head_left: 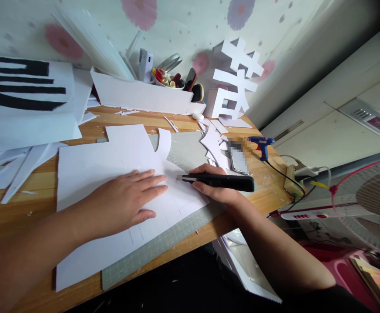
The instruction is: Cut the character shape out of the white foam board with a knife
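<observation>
A large white foam board [88,182] with faint pencil marks lies partly over a grey-green cutting mat [124,265]. My left hand [127,200] rests flat on the board, fingers stretched out and spread a little. In my right hand [212,184] is a black utility knife [224,181]; its blade points left, close to the fingertips of my left hand. Whether the blade tip touches the board I cannot tell. Beyond the hands, a curved white strip [164,141] stands out along the board's upper edge.
White offcuts [212,143] and a blurred phone-like object [239,160] lie right of the board. A blue glue gun [262,145] with a cord sits near the table's right end. White built-up characters [230,82] stand at the back. A fan [372,195] is at the right.
</observation>
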The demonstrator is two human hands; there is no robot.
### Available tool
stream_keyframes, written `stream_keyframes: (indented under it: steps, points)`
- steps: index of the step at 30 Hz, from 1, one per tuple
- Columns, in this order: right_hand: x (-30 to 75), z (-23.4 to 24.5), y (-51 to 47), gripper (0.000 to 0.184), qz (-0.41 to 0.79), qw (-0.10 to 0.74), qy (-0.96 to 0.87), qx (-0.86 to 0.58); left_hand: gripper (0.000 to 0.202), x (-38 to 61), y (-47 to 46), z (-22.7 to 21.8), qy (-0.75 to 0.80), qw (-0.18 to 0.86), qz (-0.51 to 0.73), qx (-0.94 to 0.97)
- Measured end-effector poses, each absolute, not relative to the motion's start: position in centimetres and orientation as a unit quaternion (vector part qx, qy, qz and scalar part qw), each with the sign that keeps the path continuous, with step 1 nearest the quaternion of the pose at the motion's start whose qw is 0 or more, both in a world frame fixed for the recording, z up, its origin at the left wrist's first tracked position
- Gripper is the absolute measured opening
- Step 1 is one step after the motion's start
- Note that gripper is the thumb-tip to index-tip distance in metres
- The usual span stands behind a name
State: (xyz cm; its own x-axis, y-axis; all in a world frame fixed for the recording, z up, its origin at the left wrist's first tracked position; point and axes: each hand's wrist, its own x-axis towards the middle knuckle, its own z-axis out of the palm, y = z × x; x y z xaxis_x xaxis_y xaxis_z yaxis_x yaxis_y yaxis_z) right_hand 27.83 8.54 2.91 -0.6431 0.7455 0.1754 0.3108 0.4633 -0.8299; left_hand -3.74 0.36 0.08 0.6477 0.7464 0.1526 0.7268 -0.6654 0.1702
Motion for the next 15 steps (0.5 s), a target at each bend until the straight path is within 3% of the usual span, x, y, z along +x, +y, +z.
stream_keyframes:
  steps: [15]
  points:
    - [28.6,3.4,7.3,0.022,0.379,0.273,-0.816,-0.341,0.053,-3.9,0.4,0.2,0.403,0.043,0.111,0.907]
